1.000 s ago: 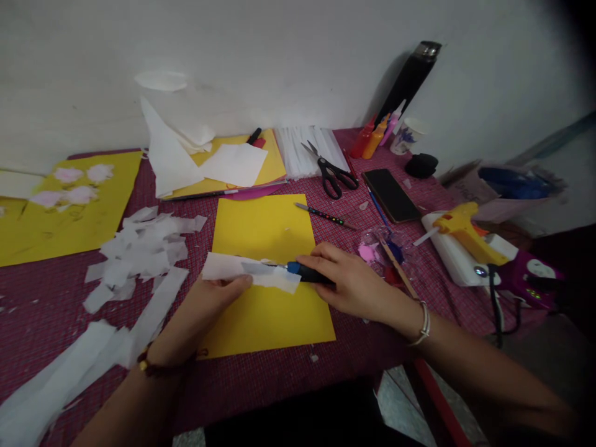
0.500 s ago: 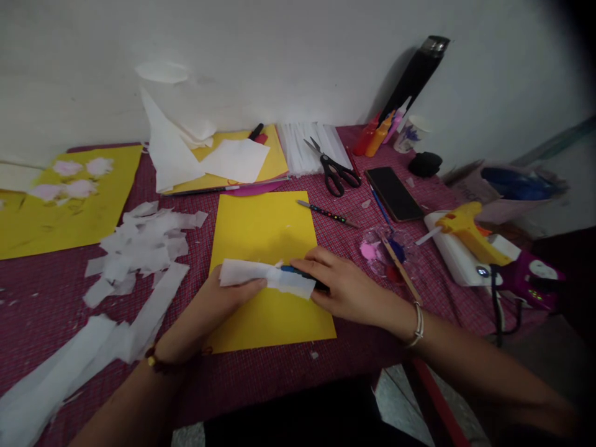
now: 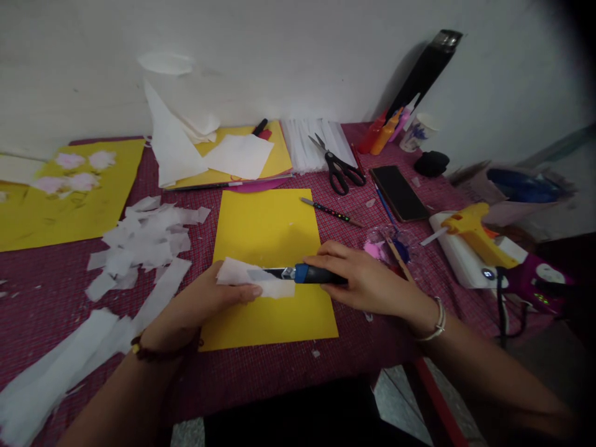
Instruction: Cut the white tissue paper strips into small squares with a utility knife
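Observation:
My left hand (image 3: 221,298) pinches a folded strip of white tissue paper (image 3: 278,287) between thumb and fingers, above a yellow sheet (image 3: 265,226). My right hand (image 3: 351,273) is wrapped around the dark handle of a blue and black utility knife (image 3: 316,274). Its blade points left and lies in the fold of the strip, partly covered by the paper. To the left of my left hand is a heap of cut white paper pieces (image 3: 144,242), with longer white strips (image 3: 69,360) nearer me.
Scissors (image 3: 338,167), a dotted pencil (image 3: 330,211) and a phone (image 3: 399,192) lie beyond my hands. A paint palette (image 3: 372,248) and a yellow glue gun (image 3: 475,230) are on the right. Paint bottles (image 3: 384,133) stand by the wall. A yellow sheet with pink blossoms (image 3: 93,202) lies left.
My right hand has drawn the utility knife to the right, and more of its blade and handle now shows. The strip's right part no longer reaches as far right.

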The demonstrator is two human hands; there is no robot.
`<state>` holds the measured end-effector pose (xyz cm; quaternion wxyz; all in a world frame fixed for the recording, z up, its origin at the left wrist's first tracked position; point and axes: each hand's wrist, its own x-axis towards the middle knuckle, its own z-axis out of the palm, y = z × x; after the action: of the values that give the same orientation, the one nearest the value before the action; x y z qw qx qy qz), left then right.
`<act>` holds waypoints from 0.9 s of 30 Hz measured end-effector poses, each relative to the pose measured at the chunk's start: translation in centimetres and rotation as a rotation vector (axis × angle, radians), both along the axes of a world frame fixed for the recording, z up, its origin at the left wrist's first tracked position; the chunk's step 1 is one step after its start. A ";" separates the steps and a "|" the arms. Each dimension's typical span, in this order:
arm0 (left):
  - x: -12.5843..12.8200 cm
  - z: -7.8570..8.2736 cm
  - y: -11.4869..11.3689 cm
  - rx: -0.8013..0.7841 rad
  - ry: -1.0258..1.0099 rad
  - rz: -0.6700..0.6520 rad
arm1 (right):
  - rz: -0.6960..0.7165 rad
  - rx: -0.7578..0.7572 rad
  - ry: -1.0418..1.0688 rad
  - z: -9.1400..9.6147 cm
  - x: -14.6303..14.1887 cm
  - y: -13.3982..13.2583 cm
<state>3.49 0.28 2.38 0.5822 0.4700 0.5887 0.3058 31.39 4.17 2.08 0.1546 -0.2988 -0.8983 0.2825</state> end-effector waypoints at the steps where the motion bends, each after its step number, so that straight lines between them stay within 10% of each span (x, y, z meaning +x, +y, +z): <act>1: 0.1 -0.2 0.0 -0.018 -0.027 -0.028 | -0.002 0.002 -0.003 0.0 -0.1 -0.1; 9: 0.1 -2.1 0.1 -0.078 -0.039 -0.173 | -0.019 0.005 0.006 -0.7 -1.3 -0.8; 27: 1.8 -1.1 0.0 0.058 0.171 -0.059 | -0.115 0.068 0.006 -1.1 -1.5 -1.1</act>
<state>5.34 0.31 1.30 0.5246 0.5282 0.6131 0.2643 29.87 3.12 0.94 0.1834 -0.3435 -0.8883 0.2434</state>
